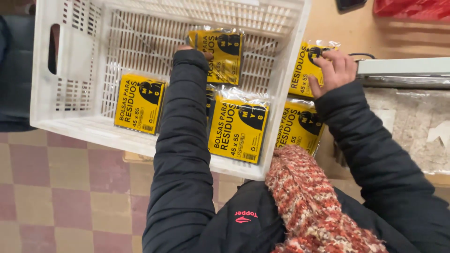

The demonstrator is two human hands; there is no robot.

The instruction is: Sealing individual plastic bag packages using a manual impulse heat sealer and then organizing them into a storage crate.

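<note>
While the left hand, mostly hidden by its sleeve, grips a yellow packet at upper centre inside the white crate, the right hand clasps another packet at upper right, outside the crate; both are flat, glossy, black-printed.

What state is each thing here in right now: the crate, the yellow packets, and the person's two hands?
White plastic crate: open-topped, partly filled.
Yellow packets in crate: sealed, lying flat.
Top packet: tilted, touched by left hand.
Left hand: mostly hidden by sleeve.
Right hand: fingers closed on outside packet.
</note>
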